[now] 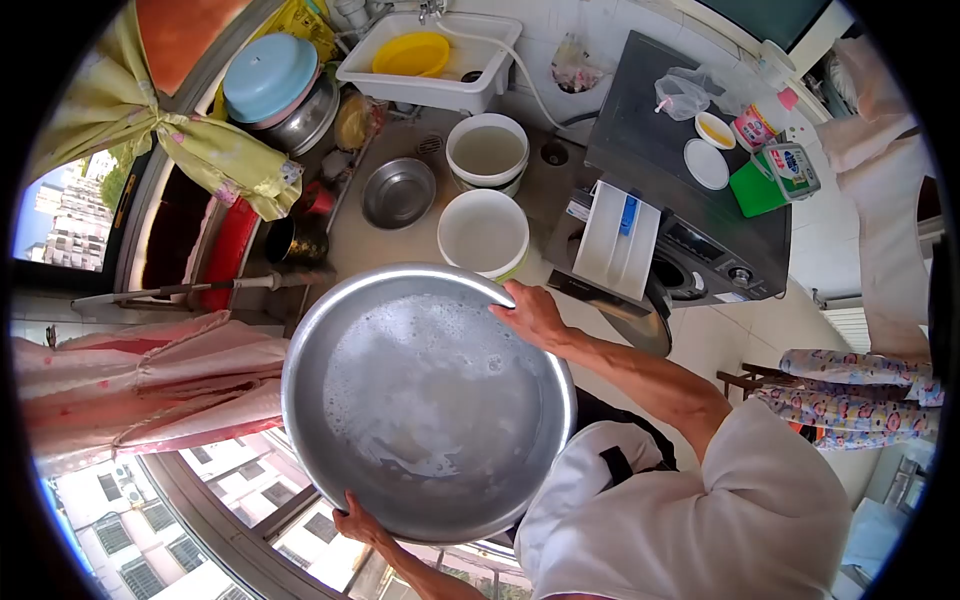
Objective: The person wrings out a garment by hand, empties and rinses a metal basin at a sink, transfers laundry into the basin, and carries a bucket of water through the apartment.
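A large round metal basin [440, 400] is held up between my two hands, with some cloudy, sudsy water in its bottom. My left hand [362, 522] grips the rim at the lower left, thumb over the edge. On the upper right of the rim, my right hand [530, 315] is closed, with its fingers partly hidden under the basin. Just beyond the basin stand two white buckets, a nearer bucket [483, 235] and a farther bucket [487, 150] that appears to contain water. A small metal bowl [398, 193] rests on the floor beside them.
A white sink [490, 80] holding a yellow basin [411, 54] is at the back. Right of the buckets is a dark washing machine [640, 130], its detergent drawer [615, 240] pulled out and door ajar. Pink curtains [160, 390] and windows lie left, with stacked basins [270, 80] above.
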Demonstrator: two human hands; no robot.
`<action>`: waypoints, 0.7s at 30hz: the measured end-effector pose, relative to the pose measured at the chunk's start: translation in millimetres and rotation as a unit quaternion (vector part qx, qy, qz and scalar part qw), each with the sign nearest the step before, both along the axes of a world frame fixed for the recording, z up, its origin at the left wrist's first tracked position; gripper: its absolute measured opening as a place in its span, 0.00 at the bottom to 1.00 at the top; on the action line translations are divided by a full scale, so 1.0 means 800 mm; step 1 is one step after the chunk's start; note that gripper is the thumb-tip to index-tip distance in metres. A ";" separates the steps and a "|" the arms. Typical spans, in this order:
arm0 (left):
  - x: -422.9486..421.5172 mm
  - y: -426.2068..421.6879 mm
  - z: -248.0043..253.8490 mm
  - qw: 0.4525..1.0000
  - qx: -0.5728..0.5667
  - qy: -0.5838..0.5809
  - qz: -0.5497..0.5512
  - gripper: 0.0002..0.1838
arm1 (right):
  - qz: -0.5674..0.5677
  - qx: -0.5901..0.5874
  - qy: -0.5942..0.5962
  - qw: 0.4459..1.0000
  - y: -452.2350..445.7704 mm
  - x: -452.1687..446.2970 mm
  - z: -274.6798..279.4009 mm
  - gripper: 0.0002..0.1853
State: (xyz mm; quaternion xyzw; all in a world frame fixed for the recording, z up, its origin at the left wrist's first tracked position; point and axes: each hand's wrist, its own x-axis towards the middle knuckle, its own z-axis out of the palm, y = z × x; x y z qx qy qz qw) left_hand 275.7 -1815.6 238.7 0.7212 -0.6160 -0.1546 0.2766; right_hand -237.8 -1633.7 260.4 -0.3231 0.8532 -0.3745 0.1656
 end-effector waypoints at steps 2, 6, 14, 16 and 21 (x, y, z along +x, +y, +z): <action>-0.028 -0.036 0.006 0.997 -0.024 0.061 -0.029 0.22 | -0.019 0.026 -0.008 0.999 -0.021 0.000 -0.014 0.19; -0.056 -0.126 0.005 0.996 0.012 -0.063 -0.054 0.24 | -0.075 0.007 -0.002 0.997 -0.051 -0.005 -0.044 0.19; -0.176 -0.303 -0.011 0.983 0.042 -0.063 -0.165 0.24 | -0.234 0.083 -0.054 0.967 -0.067 0.016 -0.067 0.19; -0.215 -0.330 0.002 0.955 -0.053 -0.110 -0.270 0.23 | -0.294 0.076 -0.092 0.948 -0.072 0.022 -0.075 0.20; -0.271 -0.401 -0.011 0.936 -0.034 -0.176 -0.303 0.22 | -0.367 0.086 -0.121 0.918 -0.082 0.039 -0.110 0.21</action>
